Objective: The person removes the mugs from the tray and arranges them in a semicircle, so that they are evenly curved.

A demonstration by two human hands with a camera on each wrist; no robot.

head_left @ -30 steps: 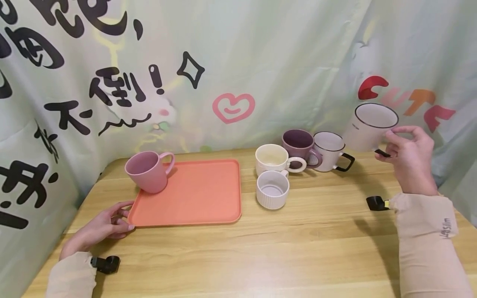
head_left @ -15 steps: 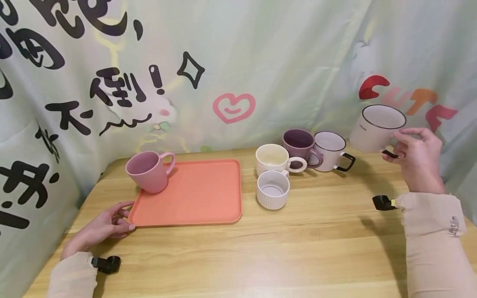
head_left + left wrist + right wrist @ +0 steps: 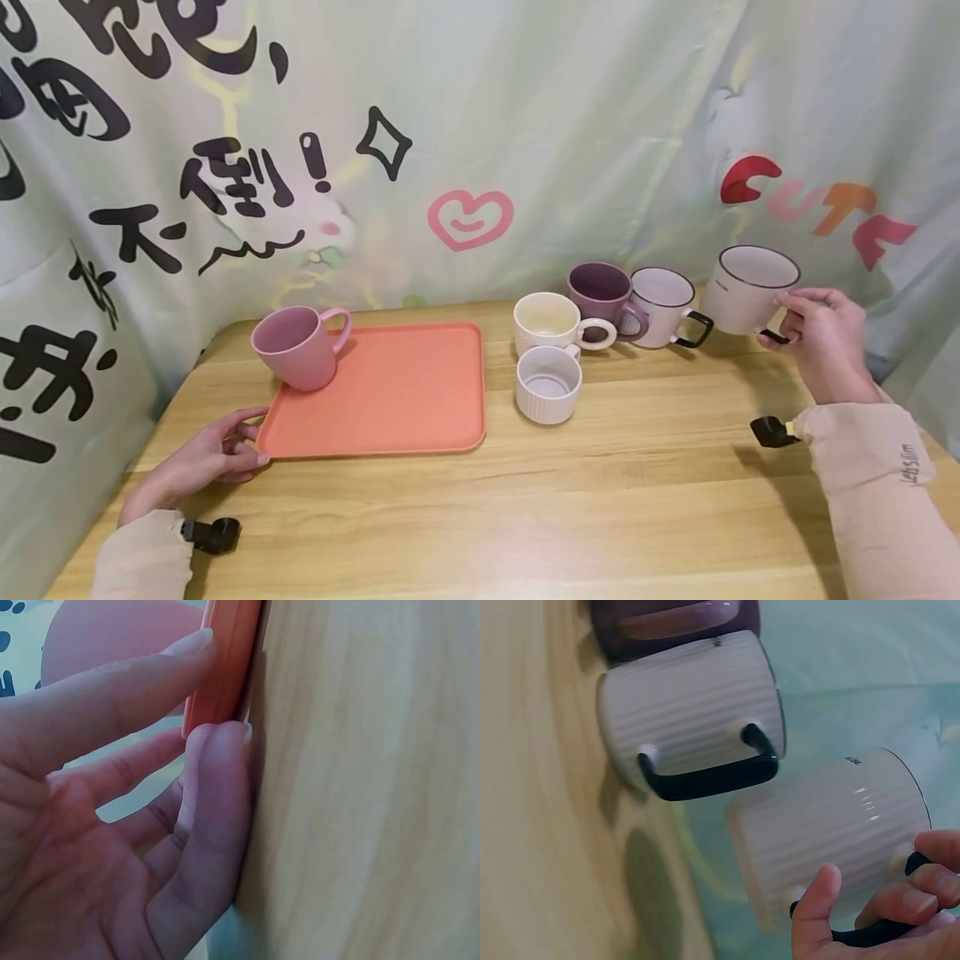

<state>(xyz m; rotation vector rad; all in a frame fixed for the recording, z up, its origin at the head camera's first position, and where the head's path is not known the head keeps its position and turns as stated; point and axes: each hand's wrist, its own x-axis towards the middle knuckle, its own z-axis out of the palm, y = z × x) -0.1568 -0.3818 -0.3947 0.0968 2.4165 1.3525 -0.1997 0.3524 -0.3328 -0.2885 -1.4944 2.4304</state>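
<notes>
My right hand (image 3: 825, 337) grips the black handle of a white mug (image 3: 750, 292) with a dark rim. In the right wrist view this ribbed mug (image 3: 832, 832) hangs slightly tilted, its base apart from the tabletop. Just left of it stands a matching white mug (image 3: 660, 308) with a black handle. At the far left, my left hand (image 3: 202, 458) holds the near left corner of an orange tray (image 3: 405, 392). The left wrist view shows thumb and curled fingers against the tray edge (image 3: 225, 667). A pink mug (image 3: 300, 350) stands on the tray's left side.
A purple mug (image 3: 600, 287), a cream cup (image 3: 543, 321) and a small ribbed white cup (image 3: 549, 387) stand close together right of the tray. Behind the wooden table (image 3: 525, 517) hangs a printed curtain (image 3: 570, 125).
The held white mug and my right hand first shifted slightly right, then came down and back left toward the table. My left hand, the tray and the other cups stayed put.
</notes>
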